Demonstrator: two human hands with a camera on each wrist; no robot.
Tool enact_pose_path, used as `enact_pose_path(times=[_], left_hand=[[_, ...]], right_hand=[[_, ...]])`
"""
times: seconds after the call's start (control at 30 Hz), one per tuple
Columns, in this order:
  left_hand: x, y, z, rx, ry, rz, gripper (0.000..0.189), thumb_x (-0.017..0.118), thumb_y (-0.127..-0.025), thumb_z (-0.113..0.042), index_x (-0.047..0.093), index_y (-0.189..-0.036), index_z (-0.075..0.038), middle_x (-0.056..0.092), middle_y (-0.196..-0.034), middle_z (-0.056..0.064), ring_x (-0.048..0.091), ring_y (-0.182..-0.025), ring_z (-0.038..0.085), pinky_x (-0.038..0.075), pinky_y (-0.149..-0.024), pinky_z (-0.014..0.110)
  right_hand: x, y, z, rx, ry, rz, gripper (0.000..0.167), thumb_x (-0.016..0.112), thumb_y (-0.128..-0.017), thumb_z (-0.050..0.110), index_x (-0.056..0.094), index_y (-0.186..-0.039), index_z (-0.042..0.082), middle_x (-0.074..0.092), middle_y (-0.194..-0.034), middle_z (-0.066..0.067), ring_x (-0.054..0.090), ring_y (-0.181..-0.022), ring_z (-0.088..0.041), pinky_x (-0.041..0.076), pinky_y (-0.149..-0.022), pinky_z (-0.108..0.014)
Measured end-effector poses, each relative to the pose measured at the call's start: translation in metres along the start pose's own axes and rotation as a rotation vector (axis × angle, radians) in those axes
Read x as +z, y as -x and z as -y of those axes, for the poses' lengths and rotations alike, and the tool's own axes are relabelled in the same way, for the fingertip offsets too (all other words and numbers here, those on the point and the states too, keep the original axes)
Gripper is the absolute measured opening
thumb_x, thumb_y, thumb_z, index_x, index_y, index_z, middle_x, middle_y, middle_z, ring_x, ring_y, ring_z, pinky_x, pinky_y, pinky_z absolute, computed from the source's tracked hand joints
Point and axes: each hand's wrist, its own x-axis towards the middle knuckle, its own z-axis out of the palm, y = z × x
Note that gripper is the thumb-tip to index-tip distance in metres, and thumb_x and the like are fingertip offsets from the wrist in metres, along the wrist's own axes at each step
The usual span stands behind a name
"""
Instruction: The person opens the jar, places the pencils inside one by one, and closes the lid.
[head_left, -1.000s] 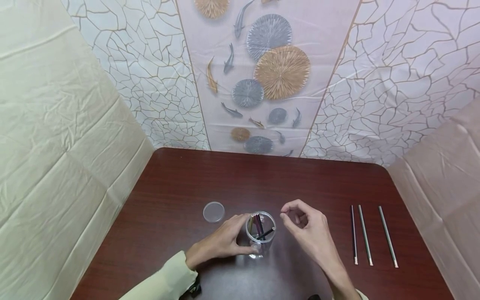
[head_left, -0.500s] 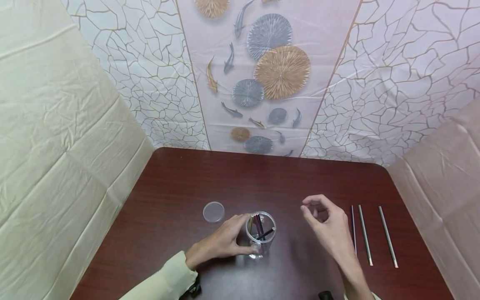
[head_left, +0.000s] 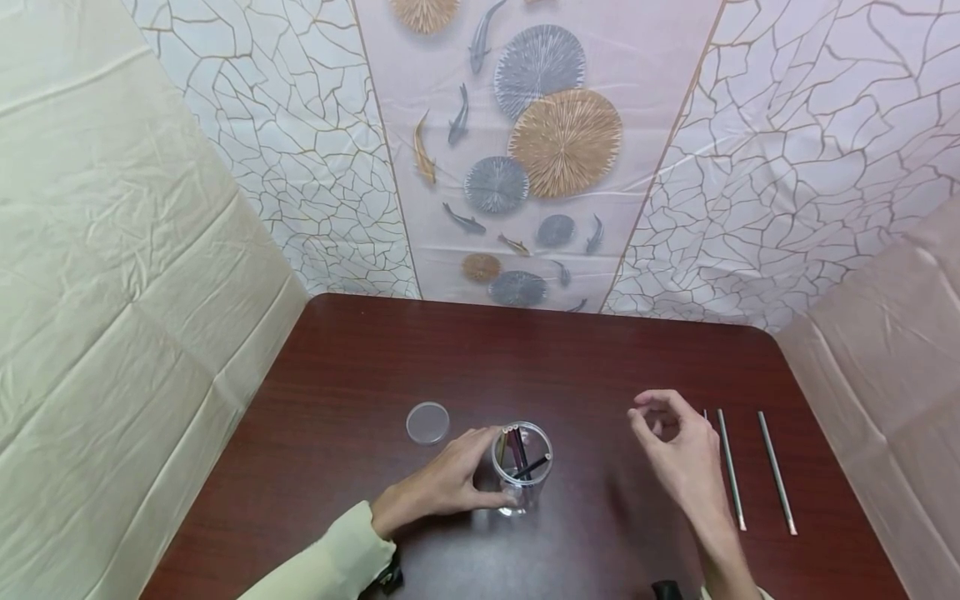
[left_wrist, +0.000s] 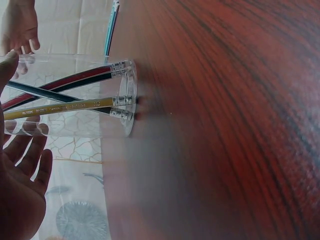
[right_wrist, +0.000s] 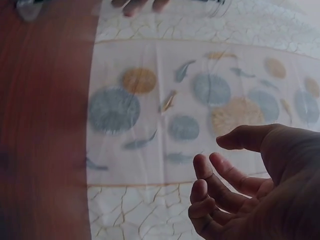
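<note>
A clear plastic jar (head_left: 529, 495) stands uncovered near the middle of the table. My left hand (head_left: 452, 478) grips its left side, fingers behind and thumb in front. Inside lean several pencils (head_left: 517, 450); in the left wrist view I see a gold pencil (left_wrist: 75, 106), a red one (left_wrist: 75, 79) and dark ones, metal ends down at the base. My right hand (head_left: 684, 454) hovers to the right of the jar with loosely bent fingers and nothing between them, as the right wrist view shows. It is nearest to the pencils on the table's right.
Two pale green pencils (head_left: 731, 471) (head_left: 777, 473) lie lengthwise on the right of the table; a dark one (head_left: 705, 413) beside them is mostly hidden behind my right hand. A clear round lid (head_left: 427, 423) lies left of the jar. Patterned cloth (head_left: 525, 250) hangs behind the table.
My right hand has moved right, away from the jar and toward the loose pencils, now covering most of the dark one. The left hand and jar have stayed put.
</note>
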Motion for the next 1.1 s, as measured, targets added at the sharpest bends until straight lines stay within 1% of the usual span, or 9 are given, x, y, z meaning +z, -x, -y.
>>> enact_pose_path(times=[0.1, 0.23, 0.3, 0.37, 0.43, 0.5, 0.67, 0.83, 1.1], left_hand=[[0.000, -0.001, 0.000, 0.002, 0.003, 0.002, 0.086, 0.091, -0.083, -0.042, 0.050, -0.150, -0.009, 0.064, -0.141, 0.005, 0.059, -0.130, 0.017, 0.046, -0.112, 0.040], [-0.001, -0.001, -0.001, -0.004, 0.006, 0.008, 0.086, 0.091, -0.082, -0.041, 0.049, -0.150, -0.008, 0.065, -0.141, 0.005, 0.059, -0.131, 0.016, 0.045, -0.113, 0.039], [-0.001, -0.001, 0.000, -0.004, 0.004, 0.008, 0.086, 0.091, -0.083, -0.041, 0.049, -0.150, -0.008, 0.065, -0.140, 0.005, 0.059, -0.131, 0.016, 0.045, -0.113, 0.039], [-0.001, -0.001, 0.000, 0.003, -0.003, 0.000, 0.086, 0.091, -0.083, -0.041, 0.049, -0.150, -0.008, 0.065, -0.140, 0.006, 0.060, -0.130, 0.018, 0.046, -0.112, 0.040], [-0.001, -0.001, -0.001, 0.005, -0.004, -0.004, 0.086, 0.091, -0.083, -0.041, 0.049, -0.150, -0.008, 0.065, -0.140, 0.006, 0.060, -0.129, 0.019, 0.047, -0.112, 0.042], [-0.001, -0.001, -0.001, 0.003, -0.004, -0.006, 0.086, 0.092, -0.082, -0.040, 0.050, -0.150, -0.008, 0.065, -0.140, 0.007, 0.061, -0.129, 0.020, 0.048, -0.111, 0.043], [-0.001, 0.001, -0.001, -0.015, 0.000, 0.005, 0.086, 0.092, -0.082, -0.041, 0.050, -0.150, -0.008, 0.065, -0.141, 0.006, 0.060, -0.129, 0.021, 0.048, -0.111, 0.043], [0.000, 0.001, 0.000, -0.012, -0.006, 0.007, 0.086, 0.092, -0.082, -0.042, 0.050, -0.149, -0.007, 0.065, -0.141, 0.007, 0.060, -0.129, 0.022, 0.048, -0.111, 0.042], [0.000, 0.000, -0.001, 0.006, -0.009, -0.008, 0.086, 0.092, -0.082, -0.041, 0.051, -0.150, -0.008, 0.065, -0.141, 0.006, 0.061, -0.128, 0.022, 0.049, -0.110, 0.042]], right_hand=[[-0.001, -0.002, -0.009, 0.033, 0.047, -0.023, 0.016, 0.080, -0.091, 0.006, 0.075, -0.105, 0.012, 0.072, -0.084, 0.001, 0.056, -0.072, -0.004, 0.040, -0.068, -0.016], [-0.005, -0.003, -0.024, 0.105, 0.129, -0.031, 0.018, 0.079, -0.093, 0.013, 0.075, -0.110, 0.014, 0.074, -0.088, 0.000, 0.057, -0.074, -0.006, 0.039, -0.071, -0.024], [-0.007, -0.004, -0.033, 0.131, 0.175, -0.031, 0.021, 0.079, -0.093, 0.017, 0.074, -0.113, 0.014, 0.075, -0.091, -0.001, 0.059, -0.076, -0.011, 0.041, -0.072, -0.031], [-0.009, -0.004, -0.042, 0.154, 0.217, -0.030, 0.025, 0.078, -0.094, 0.019, 0.073, -0.117, 0.012, 0.076, -0.094, -0.003, 0.063, -0.078, -0.018, 0.044, -0.071, -0.039], [-0.010, -0.004, -0.052, 0.178, 0.258, -0.029, 0.028, 0.076, -0.095, 0.021, 0.072, -0.121, 0.011, 0.076, -0.097, -0.006, 0.066, -0.081, -0.027, 0.047, -0.069, -0.048], [-0.011, -0.004, -0.063, 0.198, 0.289, -0.023, 0.031, 0.074, -0.096, 0.023, 0.070, -0.124, 0.008, 0.075, -0.101, -0.009, 0.066, -0.080, -0.034, 0.048, -0.065, -0.053], [-0.011, -0.002, -0.088, 0.244, 0.340, -0.029, 0.034, 0.072, -0.098, 0.023, 0.068, -0.126, 0.005, 0.074, -0.104, -0.012, 0.067, -0.082, -0.041, 0.048, -0.060, -0.055], [-0.010, 0.000, -0.111, 0.294, 0.363, -0.049, 0.035, 0.070, -0.096, 0.022, 0.069, -0.124, 0.002, 0.073, -0.101, -0.015, 0.068, -0.090, -0.049, 0.047, -0.063, -0.061], [-0.010, 0.003, -0.135, 0.331, 0.398, -0.033, 0.032, 0.069, -0.095, 0.021, 0.067, -0.119, 0.001, 0.071, -0.098, -0.017, 0.067, -0.089, -0.052, 0.047, -0.063, -0.064]])
